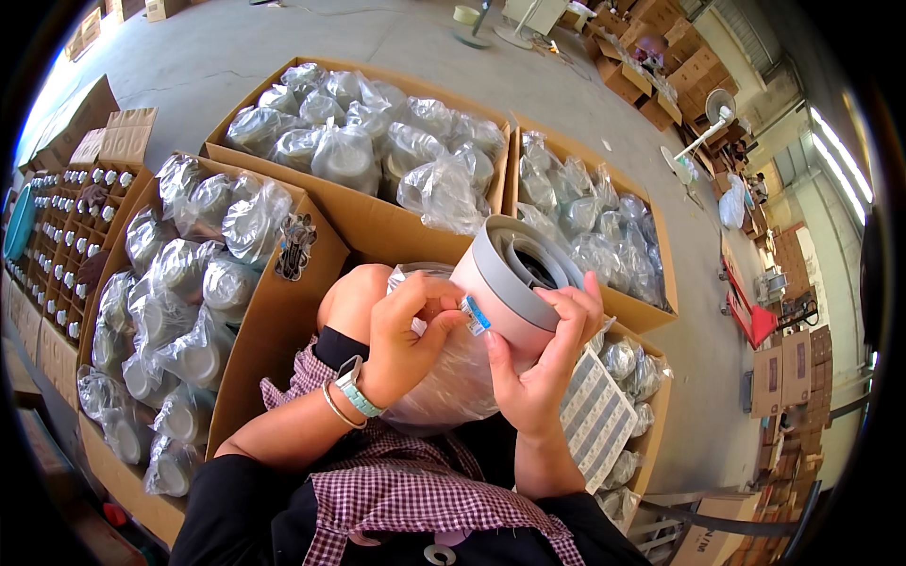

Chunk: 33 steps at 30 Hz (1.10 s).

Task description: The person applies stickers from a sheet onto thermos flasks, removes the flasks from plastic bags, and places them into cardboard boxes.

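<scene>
My right hand grips a pale pink cylindrical container with a grey rim and grey rings inside its open top, tilted in front of me. My left hand has its fingers pinched at a small blue-and-white sticker on the container's side; whether they hold it is unclear. A clear plastic bag lies on my lap beneath both hands. A sheet of striped grey-and-white labels rests at my right, over a box of bagged items.
Cardboard boxes of bagged round items surround me left, front and right. A divided carton of white-topped items stands far left. A white fan, a red pallet truck, stacked cartons and a person are farther off.
</scene>
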Motion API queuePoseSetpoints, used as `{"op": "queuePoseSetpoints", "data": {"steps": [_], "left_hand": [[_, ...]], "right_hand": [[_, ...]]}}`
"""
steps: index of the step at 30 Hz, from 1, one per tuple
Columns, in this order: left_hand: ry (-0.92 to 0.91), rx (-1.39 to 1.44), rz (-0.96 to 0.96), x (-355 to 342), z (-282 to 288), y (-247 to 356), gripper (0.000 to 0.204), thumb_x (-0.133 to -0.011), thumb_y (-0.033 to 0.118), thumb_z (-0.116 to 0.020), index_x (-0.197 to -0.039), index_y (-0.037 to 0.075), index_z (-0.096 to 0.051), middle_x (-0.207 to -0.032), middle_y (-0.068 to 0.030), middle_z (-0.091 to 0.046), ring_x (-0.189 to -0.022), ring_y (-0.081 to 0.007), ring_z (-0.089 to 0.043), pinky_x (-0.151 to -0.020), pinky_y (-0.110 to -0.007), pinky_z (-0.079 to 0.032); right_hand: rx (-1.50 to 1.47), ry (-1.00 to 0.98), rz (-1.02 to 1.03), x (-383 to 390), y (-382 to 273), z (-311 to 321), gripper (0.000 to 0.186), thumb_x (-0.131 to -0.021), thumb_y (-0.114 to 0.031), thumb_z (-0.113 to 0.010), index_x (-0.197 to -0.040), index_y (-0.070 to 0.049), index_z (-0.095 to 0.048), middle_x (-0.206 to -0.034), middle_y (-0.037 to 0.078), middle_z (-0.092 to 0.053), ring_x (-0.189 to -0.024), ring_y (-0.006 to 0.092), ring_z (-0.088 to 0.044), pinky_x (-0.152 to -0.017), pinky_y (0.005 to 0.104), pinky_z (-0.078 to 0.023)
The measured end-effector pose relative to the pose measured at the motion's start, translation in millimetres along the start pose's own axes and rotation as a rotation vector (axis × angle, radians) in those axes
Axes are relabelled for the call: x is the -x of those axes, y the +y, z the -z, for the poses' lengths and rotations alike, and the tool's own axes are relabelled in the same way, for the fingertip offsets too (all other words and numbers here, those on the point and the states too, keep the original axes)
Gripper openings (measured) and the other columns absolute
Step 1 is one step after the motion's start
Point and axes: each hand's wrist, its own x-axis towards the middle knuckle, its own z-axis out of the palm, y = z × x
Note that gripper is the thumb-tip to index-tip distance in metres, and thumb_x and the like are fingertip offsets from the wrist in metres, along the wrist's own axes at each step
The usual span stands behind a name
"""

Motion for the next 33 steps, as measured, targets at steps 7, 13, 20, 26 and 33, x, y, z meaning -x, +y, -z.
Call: {"op": "queuePoseSetpoints", "data": {"steps": [7, 13, 20, 26, 33], "left_hand": [[0.050, -0.042, -0.097, -1, -2, -10, 0.029, -0.078, -0.012, -0.077, -0.102, 0.004, -0.078, -0.088, -0.0069, -0.070, -0.073, -0.0157, -0.066, -0.064, -0.027, -0.053], [0.023, 0.002, -0.052, 1, -4, -16, 0.021, -0.078, -0.012, -0.075, -0.094, 0.002, -0.074, -0.086, -0.0068, -0.068, -0.074, -0.0163, -0.066, -0.064, -0.027, -0.053], [-0.181, -0.265, -0.297, -3, 16, 9, 0.018, -0.076, 0.000, -0.080, -0.087, 0.004, -0.067, -0.079, -0.0033, -0.065, -0.066, -0.0159, -0.066, -0.060, -0.028, -0.053], [-0.473, -0.346, -0.142, -32, 31, 30, 0.020, -0.072, 0.001, -0.082, -0.084, 0.008, -0.067, -0.070, -0.0010, -0.065, -0.065, -0.0152, -0.065, -0.062, -0.028, -0.052], [-0.597, -0.342, -0.041, -45, 33, 25, 0.015, -0.076, 0.006, -0.079, -0.083, 0.008, -0.066, -0.070, -0.0004, -0.066, -0.065, -0.0158, -0.067, -0.060, -0.029, -0.055]], "right_hand": [[-0.023, 0.006, 0.002, -1, 2, -1, 0.056, -0.080, -0.014, -0.078, -0.130, -0.003, -0.053, -0.130, 0.018, -0.044, -0.140, 0.0474, -0.028, -0.114, 0.0612, -0.022], [-0.025, 0.011, 0.011, 0, 5, -2, 0.059, -0.078, -0.013, -0.076, -0.131, -0.003, -0.052, -0.129, 0.018, -0.044, -0.139, 0.0469, -0.030, -0.115, 0.0615, -0.021], [-0.081, -0.027, 0.015, -4, 2, 1, 0.064, -0.072, -0.009, -0.074, -0.132, -0.004, -0.052, -0.127, 0.017, -0.044, -0.135, 0.0450, -0.032, -0.118, 0.0627, -0.018], [-0.091, -0.020, 0.020, -5, -1, 1, 0.065, -0.071, -0.006, -0.073, -0.133, -0.003, -0.052, -0.127, 0.017, -0.045, -0.134, 0.0447, -0.032, -0.118, 0.0620, -0.018], [-0.065, -0.059, 0.006, -6, -2, 6, 0.066, -0.070, 0.000, -0.071, -0.133, -0.003, -0.050, -0.130, 0.017, -0.045, -0.137, 0.0444, -0.030, -0.119, 0.0588, -0.020]]}}
